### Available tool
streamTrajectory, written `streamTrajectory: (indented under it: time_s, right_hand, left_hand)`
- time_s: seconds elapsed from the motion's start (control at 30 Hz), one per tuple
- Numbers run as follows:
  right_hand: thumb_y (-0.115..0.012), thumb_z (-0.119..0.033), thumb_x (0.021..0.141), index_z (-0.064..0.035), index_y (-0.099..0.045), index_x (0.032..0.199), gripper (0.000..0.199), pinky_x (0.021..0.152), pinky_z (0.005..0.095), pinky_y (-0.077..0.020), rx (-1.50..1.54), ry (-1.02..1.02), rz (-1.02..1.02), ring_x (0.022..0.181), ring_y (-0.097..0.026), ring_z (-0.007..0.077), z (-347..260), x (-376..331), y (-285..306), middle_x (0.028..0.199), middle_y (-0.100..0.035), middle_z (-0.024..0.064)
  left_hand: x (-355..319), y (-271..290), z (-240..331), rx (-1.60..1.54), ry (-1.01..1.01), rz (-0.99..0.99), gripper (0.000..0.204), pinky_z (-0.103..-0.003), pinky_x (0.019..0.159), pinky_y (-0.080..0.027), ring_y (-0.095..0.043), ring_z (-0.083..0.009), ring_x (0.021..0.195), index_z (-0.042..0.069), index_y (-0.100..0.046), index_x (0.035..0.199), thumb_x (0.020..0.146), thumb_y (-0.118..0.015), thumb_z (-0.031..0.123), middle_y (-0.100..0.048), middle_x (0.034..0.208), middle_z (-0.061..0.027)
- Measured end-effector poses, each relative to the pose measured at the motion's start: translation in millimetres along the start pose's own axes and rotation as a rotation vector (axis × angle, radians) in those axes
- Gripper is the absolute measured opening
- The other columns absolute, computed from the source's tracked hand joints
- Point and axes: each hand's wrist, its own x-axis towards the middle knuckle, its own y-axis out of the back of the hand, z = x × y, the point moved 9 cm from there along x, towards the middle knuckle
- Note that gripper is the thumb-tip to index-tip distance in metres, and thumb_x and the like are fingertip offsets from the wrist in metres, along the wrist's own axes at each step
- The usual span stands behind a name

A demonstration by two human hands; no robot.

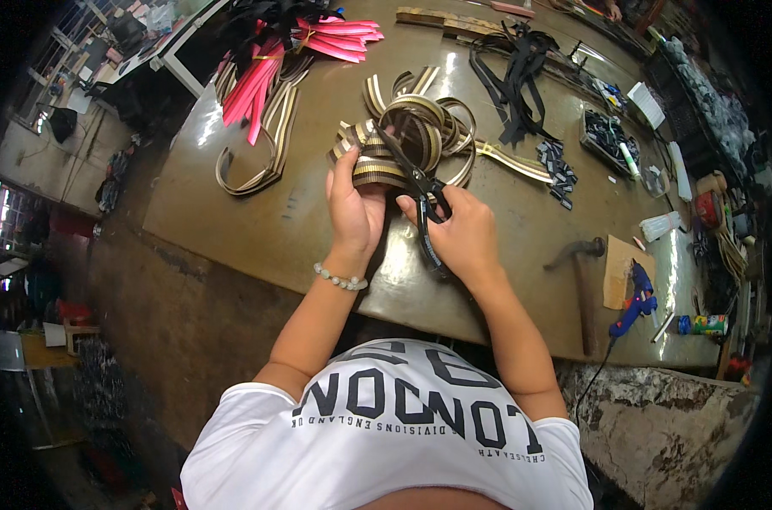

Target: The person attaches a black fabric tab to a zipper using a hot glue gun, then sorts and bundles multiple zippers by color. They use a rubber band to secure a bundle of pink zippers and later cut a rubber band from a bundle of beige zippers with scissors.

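My left hand [355, 214] is closed round a striped webbing strap [379, 172] in brown, white and gold, holding it above the table near its front edge. In my right hand [469, 236] is a pair of black scissors [422, 183], my fingers through the handles. The blades point away from me and lie across the strap beside my left fingers; whether they touch it I cannot tell. Loops of the same striped webbing [426, 127] are heaped just beyond my hands, with one end trailing right toward small dark grey pieces [558, 174].
Pink strips [254, 93] and more striped webbing lie at the far left of the metal-topped table [207, 204]. Black straps [513, 76] lie at the back. To the right are a hammer [587, 297], a blue glue gun [634, 302] with a cord, and a filled tray [607, 140].
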Motion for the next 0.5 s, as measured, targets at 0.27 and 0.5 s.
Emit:
streamTrajectory:
  time_s: [0.27,0.5]
  right_hand:
    - [-0.071,-0.056,0.071,-0.0024,-0.054,0.086,0.058,0.07,0.0447,-0.0483,-0.106,0.252,-0.048,0.087,-0.059,0.0358,-27.6,-11.2,0.4,0.086,-0.057,0.0156]
    - [-0.072,-0.056,0.071,-0.0016,-0.053,0.085,0.059,0.068,0.045,-0.048,-0.126,0.094,-0.069,0.082,-0.06,0.0354,-21.3,-11.6,-2.5,0.083,-0.058,0.0147]
  left_hand:
    - [0.5,4.1,19.7,0.1,-0.01,0.035,0.041,-0.041,0.104,-0.039,-0.052,-0.0257,0.118,-0.002,-0.048,0.127,0.099,-0.037,0.026,-0.055,0.126,-0.0152]
    - [-7.5,-18.0,37.6,0.057,-0.099,-0.045,0.049,-0.04,0.106,-0.036,-0.047,-0.0271,0.123,-0.006,-0.039,0.133,0.102,-0.025,0.03,-0.049,0.132,-0.0181]
